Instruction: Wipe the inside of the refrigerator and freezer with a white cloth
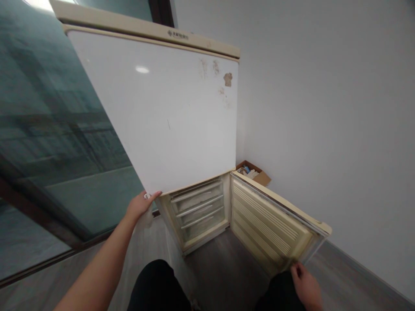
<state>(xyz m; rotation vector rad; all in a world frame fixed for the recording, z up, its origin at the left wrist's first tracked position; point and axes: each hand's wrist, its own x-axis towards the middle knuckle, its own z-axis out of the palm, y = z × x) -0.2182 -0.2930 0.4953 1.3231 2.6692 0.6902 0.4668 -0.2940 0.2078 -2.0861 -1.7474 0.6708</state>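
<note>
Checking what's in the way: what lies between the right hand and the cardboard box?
The open lower fridge door lies between the right hand and the cardboard box, in the head view.

Pale wall (324, 108), dark-framed glass (58, 129), gray floor (217, 261)

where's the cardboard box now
In the head view, the cardboard box is right of centre, behind the open lower fridge door, near the white wall.

The refrigerator (181, 147) stands upright on the floor (212, 265). Its white upper door (155, 103), cream-trimmed, is shut, marked by brown stains near the top right. The lower door (267, 220) stands wide open, ribbed yellowish lining exposed, and clear-fronted drawers (201, 205) sit stacked inside the lower compartment.
</note>
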